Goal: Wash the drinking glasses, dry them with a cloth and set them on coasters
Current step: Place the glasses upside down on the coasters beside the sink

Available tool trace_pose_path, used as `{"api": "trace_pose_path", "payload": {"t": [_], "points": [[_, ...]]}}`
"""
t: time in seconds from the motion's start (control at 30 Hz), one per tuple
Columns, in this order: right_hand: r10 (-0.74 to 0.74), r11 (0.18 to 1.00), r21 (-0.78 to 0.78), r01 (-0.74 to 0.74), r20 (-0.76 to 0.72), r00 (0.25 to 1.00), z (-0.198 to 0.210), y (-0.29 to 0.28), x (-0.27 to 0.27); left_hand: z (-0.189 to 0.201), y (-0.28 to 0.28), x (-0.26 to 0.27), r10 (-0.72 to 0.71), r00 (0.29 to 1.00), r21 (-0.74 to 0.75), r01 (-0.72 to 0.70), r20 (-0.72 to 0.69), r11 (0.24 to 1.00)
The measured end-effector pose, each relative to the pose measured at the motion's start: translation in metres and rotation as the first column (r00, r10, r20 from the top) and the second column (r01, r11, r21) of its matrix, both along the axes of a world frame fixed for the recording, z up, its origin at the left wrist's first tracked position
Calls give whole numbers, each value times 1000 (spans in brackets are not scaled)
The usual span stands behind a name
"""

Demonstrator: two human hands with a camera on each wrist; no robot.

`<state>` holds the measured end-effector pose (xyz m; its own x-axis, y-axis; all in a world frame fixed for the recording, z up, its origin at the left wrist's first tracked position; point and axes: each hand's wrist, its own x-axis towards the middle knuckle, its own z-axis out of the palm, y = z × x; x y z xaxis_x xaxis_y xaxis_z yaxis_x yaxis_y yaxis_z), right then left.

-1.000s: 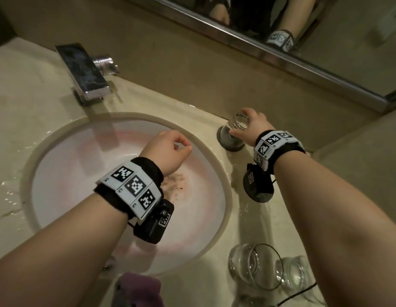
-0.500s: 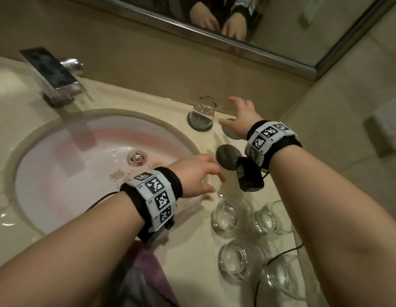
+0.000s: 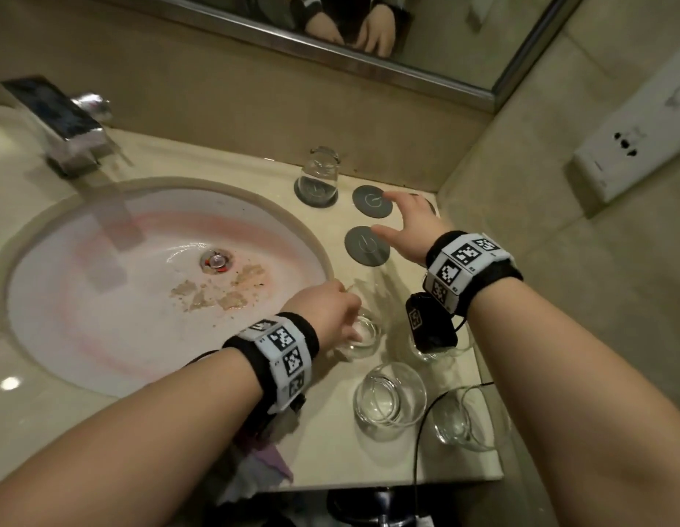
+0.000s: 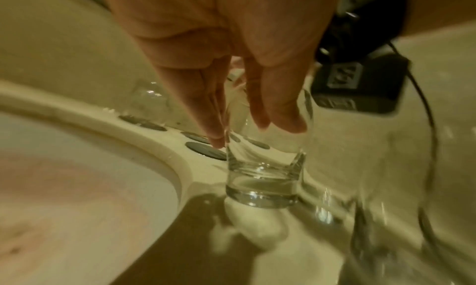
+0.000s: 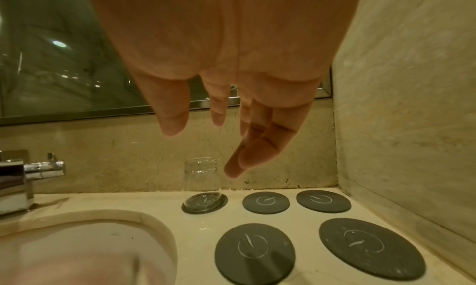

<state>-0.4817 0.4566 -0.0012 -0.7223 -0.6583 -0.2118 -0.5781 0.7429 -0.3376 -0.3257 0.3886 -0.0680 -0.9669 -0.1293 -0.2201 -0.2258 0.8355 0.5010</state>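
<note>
My left hand (image 3: 346, 321) grips a clear drinking glass (image 3: 363, 334) by its rim, right beside the sink's edge; in the left wrist view the thumb and fingers (image 4: 278, 114) pinch the glass (image 4: 262, 185) from above. My right hand (image 3: 391, 218) hovers open with spread fingers, holding nothing, over empty grey coasters (image 3: 372, 201) (image 3: 367, 246). One glass (image 3: 318, 174) stands upside down on the back left coaster (image 5: 204, 207). The right wrist view shows the open hand (image 5: 206, 147) above several bare coasters (image 5: 255, 252).
More glasses (image 3: 388, 401) (image 3: 467, 420) stand on the counter near its front edge, one partly hidden under my right wrist. A purple cloth (image 3: 266, 465) lies at the front. The sink basin (image 3: 83, 317) and faucet (image 3: 61, 123) are left; a wall (image 3: 559, 260) closes the right.
My right hand let go of the upturned glass on the coaster and drew back to the right. My left hand moved from over the basin to a counter glass and took hold.
</note>
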Motion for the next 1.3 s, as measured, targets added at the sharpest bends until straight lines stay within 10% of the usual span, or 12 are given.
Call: {"api": "trace_pose_path", "payload": {"t": [0.13, 0.3, 0.4, 0.47, 0.6, 0.8, 0.97, 1.3], "points": [[0, 1000, -13, 1, 88, 996, 6, -2, 0, 20, -23, 7, 431, 901, 425, -370, -53, 826], [55, 995, -94, -16, 421, 906, 19, -19, 18, 42, -54, 13, 642, 730, 947, -321, 235, 19], [114, 978, -206, 32, 657, 745, 27, -36, 34, 49, -65, 23, 634, 688, 935, -232, 353, -268], [164, 972, -233, -21, 613, 773, 35, -53, 41, 51, -72, 31, 619, 681, 914, -202, 390, -352], [192, 975, -189, -117, 449, 873, 48, -85, 49, 50, -87, 41, 602, 709, 930, -295, 367, -220], [332, 938, 90, -336, 61, 941, 72, -104, 41, 42, -104, 41, 702, 671, 821, -526, 239, 223], [235, 959, 167, -227, -25, 972, 81, -99, 10, 42, -110, 29, 703, 701, 604, -509, -123, 613], [-56, 991, 119, 64, -74, 996, 32, -63, -96, 39, -101, -39, 544, 805, 431, -414, -236, 801]]}}
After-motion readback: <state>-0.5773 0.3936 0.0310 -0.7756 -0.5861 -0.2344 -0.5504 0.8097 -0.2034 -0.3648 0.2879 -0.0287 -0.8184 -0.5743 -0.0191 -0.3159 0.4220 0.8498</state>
